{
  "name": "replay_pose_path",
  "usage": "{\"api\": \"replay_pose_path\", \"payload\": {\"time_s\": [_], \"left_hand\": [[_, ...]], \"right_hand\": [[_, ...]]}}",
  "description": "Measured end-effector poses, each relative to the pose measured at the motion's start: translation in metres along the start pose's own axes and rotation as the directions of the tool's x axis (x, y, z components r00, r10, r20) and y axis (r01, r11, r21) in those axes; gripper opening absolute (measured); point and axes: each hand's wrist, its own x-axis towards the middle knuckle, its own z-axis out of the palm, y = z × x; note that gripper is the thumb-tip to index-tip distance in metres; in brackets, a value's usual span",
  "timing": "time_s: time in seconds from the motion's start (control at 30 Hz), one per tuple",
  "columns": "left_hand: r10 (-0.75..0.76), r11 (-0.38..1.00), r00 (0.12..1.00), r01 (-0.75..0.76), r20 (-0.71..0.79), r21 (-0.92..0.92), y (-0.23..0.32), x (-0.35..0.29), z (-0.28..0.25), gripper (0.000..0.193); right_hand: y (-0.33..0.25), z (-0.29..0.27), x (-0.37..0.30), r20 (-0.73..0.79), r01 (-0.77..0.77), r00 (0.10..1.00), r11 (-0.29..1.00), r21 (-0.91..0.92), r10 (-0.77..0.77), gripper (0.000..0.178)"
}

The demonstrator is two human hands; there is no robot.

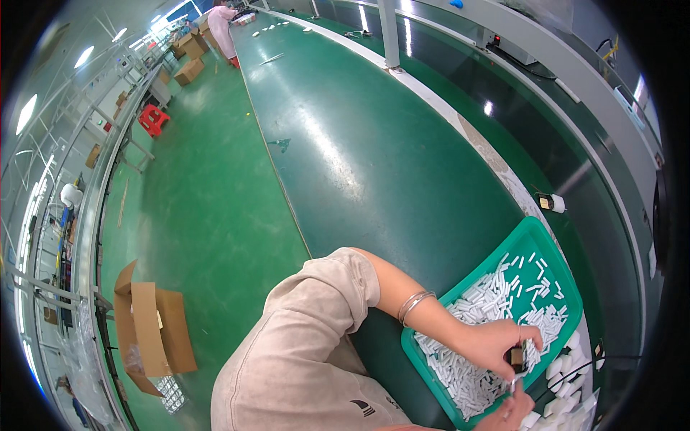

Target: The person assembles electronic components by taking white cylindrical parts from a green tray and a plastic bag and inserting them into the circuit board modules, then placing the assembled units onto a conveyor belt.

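My left hand [492,347], with silvery bangles on its wrist, reaches over a green plastic tray [410,343]. Its fingers are closed around a small block [516,355] with a dark and tan side. Several white pieces show between those fingers, partly hidden. Close below it, at the lower edge, my right hand [505,415] has its fingertips pinched at a small white tube [513,386], near the block. A heap of short white tubes [478,305] fills much of the tray, with looser ones at its far end.
White blocky parts [568,384] lie beside the tray, near a dark cable. Another white part [552,203] with a tan face sits past the bench's pale edge [496,154]. An open carton [164,327] stands on the floor at left. A person [221,29] stands at the bench's far end.
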Motion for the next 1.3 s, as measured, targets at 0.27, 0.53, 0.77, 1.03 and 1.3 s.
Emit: {"api": "replay_pose_path", "payload": {"time_s": [0.27, 0.53, 0.77, 1.03, 1.3], "left_hand": [[-0.099, 0.985, 0.986, 0.078, -0.134, -0.155, -0.007, 0.002, -0.004, 0.057], [-0.105, 0.984, 0.990, 0.090, -0.094, -0.152, -0.005, 0.006, -0.003, 0.054], [-0.310, 0.908, 0.950, 0.286, -0.032, -0.306, -0.005, 0.008, -0.008, 0.056], [-0.392, 0.875, 0.920, 0.370, -0.008, -0.311, -0.001, 0.010, -0.008, 0.054], [-0.414, 0.866, 0.910, 0.397, 0.008, -0.304, 0.007, 0.014, -0.005, 0.052]], "right_hand": [[-0.004, -0.022, 0.009, -0.015, -0.591, 0.770, 0.703, -0.395, 0.638, 0.046], [0.063, -0.008, -0.029, -0.008, -0.474, 0.836, 0.715, -0.514, 0.548, 0.034], [0.022, -0.027, -0.014, 0.152, -0.554, 0.779, 0.781, -0.288, 0.609, 0.035], [0.022, -0.047, -0.018, 0.383, -0.419, 0.818, 0.901, -0.116, 0.430, 0.057], [0.030, -0.042, -0.024, 0.415, -0.619, 0.705, 0.784, -0.035, 0.575, 0.037]]}}
